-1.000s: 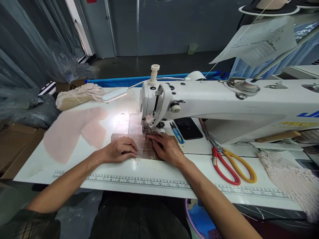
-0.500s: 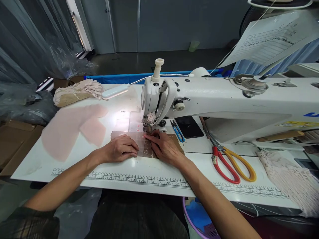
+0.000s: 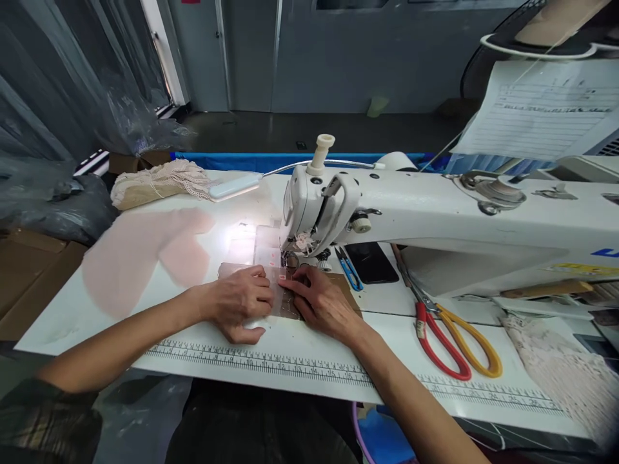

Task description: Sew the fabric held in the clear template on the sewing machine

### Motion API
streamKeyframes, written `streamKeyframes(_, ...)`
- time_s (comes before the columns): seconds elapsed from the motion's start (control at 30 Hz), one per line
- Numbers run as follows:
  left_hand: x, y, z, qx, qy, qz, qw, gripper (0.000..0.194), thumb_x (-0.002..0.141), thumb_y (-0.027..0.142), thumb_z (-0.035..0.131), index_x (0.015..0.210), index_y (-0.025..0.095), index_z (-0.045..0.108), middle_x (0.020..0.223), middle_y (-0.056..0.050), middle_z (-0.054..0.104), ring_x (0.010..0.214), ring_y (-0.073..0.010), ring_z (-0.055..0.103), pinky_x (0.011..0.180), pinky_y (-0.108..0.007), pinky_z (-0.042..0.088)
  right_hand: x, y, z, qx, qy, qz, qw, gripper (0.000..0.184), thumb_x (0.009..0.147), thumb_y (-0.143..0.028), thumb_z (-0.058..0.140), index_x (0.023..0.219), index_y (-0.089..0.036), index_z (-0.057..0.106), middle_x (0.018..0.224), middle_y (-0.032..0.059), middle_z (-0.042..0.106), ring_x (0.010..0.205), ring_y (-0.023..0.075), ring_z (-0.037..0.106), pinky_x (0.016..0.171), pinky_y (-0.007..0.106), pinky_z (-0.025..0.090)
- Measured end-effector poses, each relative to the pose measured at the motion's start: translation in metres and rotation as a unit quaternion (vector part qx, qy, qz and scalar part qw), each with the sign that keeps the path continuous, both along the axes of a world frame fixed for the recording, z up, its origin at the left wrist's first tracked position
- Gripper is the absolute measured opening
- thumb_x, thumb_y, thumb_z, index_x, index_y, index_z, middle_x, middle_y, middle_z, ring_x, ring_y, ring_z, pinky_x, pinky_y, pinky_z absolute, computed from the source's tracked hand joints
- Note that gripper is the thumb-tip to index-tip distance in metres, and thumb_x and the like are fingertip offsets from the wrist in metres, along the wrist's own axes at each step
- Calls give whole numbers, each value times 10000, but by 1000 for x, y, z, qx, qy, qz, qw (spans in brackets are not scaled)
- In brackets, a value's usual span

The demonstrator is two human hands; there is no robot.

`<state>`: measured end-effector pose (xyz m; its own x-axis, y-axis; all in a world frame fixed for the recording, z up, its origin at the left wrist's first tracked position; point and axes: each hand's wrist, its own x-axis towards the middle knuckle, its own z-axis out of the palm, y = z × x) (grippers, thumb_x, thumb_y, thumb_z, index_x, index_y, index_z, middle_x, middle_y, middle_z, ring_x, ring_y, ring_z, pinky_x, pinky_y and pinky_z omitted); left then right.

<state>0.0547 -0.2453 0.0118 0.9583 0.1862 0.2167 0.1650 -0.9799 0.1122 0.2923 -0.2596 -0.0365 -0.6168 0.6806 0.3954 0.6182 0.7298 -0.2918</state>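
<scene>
A thin, see-through pale pink fabric piece (image 3: pixel 277 290) lies over a brown sheet (image 3: pixel 290 308), just in front of the presser foot (image 3: pixel 289 260) of a white sewing machine (image 3: pixel 319 206). My left hand (image 3: pixel 242 301) rests on the left part of the fabric, fingers bent and thumb spread away from them. From the right, my right hand (image 3: pixel 322 299) reaches in with its index finger stretched to the fabric's edge near the foot. Its other fingers are bent together at the fabric and brown sheet; the tips are partly hidden.
Pale pink fabric pieces (image 3: pixel 140 258) lie on the left of the white table, a lace bundle (image 3: pixel 155 180) behind them. Right of the hands are blue thread snips (image 3: pixel 349 269), a black phone (image 3: pixel 372 263), large scissors (image 3: pixel 445 335) and lace (image 3: pixel 561 367). A lamp (image 3: pixel 235 187) shines beside the needle.
My left hand has lifted its wrist slightly and its thumb has swung away from the fingers, toward the table's front edge. My right hand keeps its place at the fabric. The camera view has tilted up.
</scene>
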Motion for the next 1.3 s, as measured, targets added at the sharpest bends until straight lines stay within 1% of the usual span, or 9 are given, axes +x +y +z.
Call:
streamKeyframes(0.07,3,4,0,3,0,-14,1000,138,703,307,590,643,184,578,705,-46,637,675,-193,557,735,-388,436,0,0,0,-2,-8,-7,1000,352,931,-174,454,1226,-182,645,1069,143,556,962,255,557,815,442,553)
streamKeyframes(0.13,4,6,-1,-9,-4,-24,1000,148,703,314,598,641,183,567,720,-53,633,686,-193,559,727,-376,447,-1,0,0,-2,-13,-16,1000,355,936,-183,444,1225,-182,649,1066,146,564,935,253,569,783,430,559)
streamKeyframes(0.27,0,7,-7,-42,-16,-20,999,136,730,304,594,713,169,586,815,-78,654,750,-203,586,723,-354,472,-2,0,1,-9,-29,-29,999,364,949,-207,419,1232,-175,646,1072,153,576,902,254,586,739,413,566)
streamKeyframes(0.37,-1,6,-9,-49,-21,-10,999,147,733,303,602,768,161,593,850,-91,655,789,-217,592,740,-357,490,-3,1,0,-19,-45,-41,998,372,946,-199,420,1254,-173,628,1075,166,590,895,259,594,694,393,567)
streamKeyframes(0.57,0,4,-8,-14,4,14,1000,232,764,345,589,840,128,618,883,-121,654,804,-244,573,758,-388,495,-5,3,0,-33,-67,-64,995,378,946,-196,456,1301,-216,582,1084,155,610,867,235,609,690,350,558)
streamKeyframes(0.83,0,3,-9,3,25,39,999,276,819,365,577,902,108,635,971,-158,637,900,-278,551,802,-420,490,-5,1,3,-7,-70,-56,996,360,960,-202,408,1266,-182,597,1083,172,610,895,260,619,701,366,554)
streamKeyframes(1.03,0,4,-11,-3,19,54,998,379,830,373,574,1006,43,639,981,-176,620,939,-291,558,838,-414,486,-8,4,3,4,-126,-98,987,364,955,-215,403,1256,-185,603,1036,170,630,764,234,613,546,291,498)
streamKeyframes(1.2,1,7,-14,5,28,72,997,437,848,400,538,1057,27,631,1024,-184,608,926,-285,564,843,-416,475,-10,2,8,5,-110,-78,991,367,960,-188,388,1256,-171,604,1036,169,622,848,243,617,651,322,537)
streamKeyframes(1.3,4,10,-14,27,31,81,996,436,853,406,516,1034,29,639,1011,-181,611,881,-277,561,804,-413,468,-10,3,7,5,-115,-81,990,374,947,-183,411,1267,-158,602,1032,177,624,828,251,618,616,318,533)
